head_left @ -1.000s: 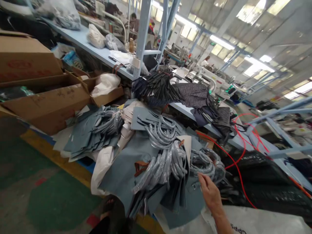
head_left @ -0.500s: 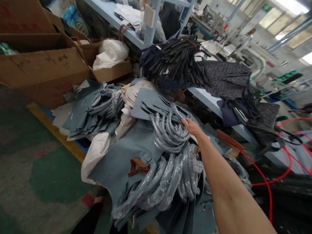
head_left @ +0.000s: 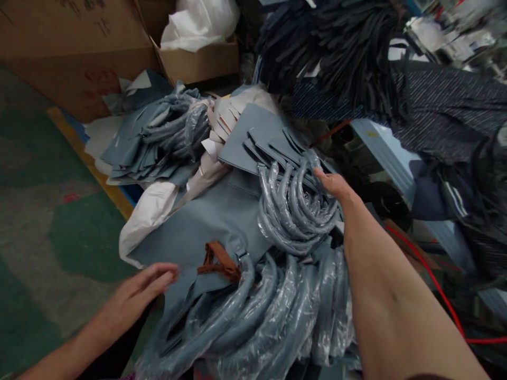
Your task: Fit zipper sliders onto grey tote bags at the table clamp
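My right hand (head_left: 331, 182) is closed round the edge of a bundle of plastic-wrapped bag handles (head_left: 295, 203), thumb on top and the other fingers hidden beneath. Grey-blue bag panels (head_left: 257, 134) are attached to these curved handles. At the lower left, my left hand (head_left: 149, 282) is empty, fingers stretched out, beside the near edge of a large grey-blue panel (head_left: 198, 216). Just right of it lies a brown cloth tie (head_left: 219, 261). A second row of wrapped handles (head_left: 273, 311) spreads across the front of the pile.
Another bundle of grey-blue panels (head_left: 137, 142) lies at the left. Behind it stand a large cardboard box (head_left: 79, 63) and a smaller carton (head_left: 202, 63) holding a white bag (head_left: 202, 24). Dark straps (head_left: 348, 53) hang over a bench at right; a red hose (head_left: 431, 285) runs below.
My left hand has come into view at the lower left. The camera has moved nearer the pile. My right hand still holds the same bundle of handles.
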The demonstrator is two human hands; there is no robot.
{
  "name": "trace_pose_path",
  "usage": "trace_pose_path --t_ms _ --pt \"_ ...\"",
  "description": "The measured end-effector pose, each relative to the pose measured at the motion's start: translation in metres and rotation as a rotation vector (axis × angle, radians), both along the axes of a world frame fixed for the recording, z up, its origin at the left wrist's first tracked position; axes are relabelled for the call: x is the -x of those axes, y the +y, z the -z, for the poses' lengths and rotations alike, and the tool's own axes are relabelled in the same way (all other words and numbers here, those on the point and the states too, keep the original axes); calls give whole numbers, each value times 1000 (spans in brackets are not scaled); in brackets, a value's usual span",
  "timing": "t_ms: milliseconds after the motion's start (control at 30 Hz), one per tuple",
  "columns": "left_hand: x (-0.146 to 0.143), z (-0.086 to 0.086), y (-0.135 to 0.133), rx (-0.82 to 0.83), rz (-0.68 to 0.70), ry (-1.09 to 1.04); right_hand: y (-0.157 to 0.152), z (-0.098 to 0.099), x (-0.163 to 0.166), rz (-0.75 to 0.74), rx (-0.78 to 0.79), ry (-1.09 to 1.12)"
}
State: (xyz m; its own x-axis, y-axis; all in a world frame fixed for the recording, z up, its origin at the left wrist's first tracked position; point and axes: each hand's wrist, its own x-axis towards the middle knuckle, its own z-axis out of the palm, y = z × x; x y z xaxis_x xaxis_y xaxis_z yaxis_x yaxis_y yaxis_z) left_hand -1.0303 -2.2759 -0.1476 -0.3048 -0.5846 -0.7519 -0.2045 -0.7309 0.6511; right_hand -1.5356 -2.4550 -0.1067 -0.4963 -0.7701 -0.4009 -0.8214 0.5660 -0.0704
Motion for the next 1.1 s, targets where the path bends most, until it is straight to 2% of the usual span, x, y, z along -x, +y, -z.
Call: trace_pose_path --t_ms 67,167,267,333,433,533,667,733,833,967,1100 --pt "49 7 -18 -51 -52 131 7 -13 -3 12 -33 -25" --pt "130 7 -47 -308 -253 414 22 -35 -20 -8 -76 -121" --pt "188 8 -66 -516 -412 646 40 -50 -52 -82 -144 -268" --pt "209 13 -72 -546 -452 729 52 -51 -77 -155 -170 -318" --pt "224 22 -76 -563 -466 810 68 -41 -101 -245 -123 -328" --pt "231 29 -76 -599 -468 880 78 -27 -100 -203 -76 -326" --pt "242 28 -74 -639 -472 922 83 -17 -87 -172 -157 -456" --pt "248 20 -74 -653 -459 947 84 -18 -86 -210 -220 -568" --pt "257 -6 -79 -654 -410 1017 84 -33 -83 -228 -234 -631" --pt "272 -54 -100 -620 -321 1112 78 -77 -67 -167 -155 -591" --pt "283 -100 -129 -538 -253 1096 60 -123 -53 -113 -66 -611"
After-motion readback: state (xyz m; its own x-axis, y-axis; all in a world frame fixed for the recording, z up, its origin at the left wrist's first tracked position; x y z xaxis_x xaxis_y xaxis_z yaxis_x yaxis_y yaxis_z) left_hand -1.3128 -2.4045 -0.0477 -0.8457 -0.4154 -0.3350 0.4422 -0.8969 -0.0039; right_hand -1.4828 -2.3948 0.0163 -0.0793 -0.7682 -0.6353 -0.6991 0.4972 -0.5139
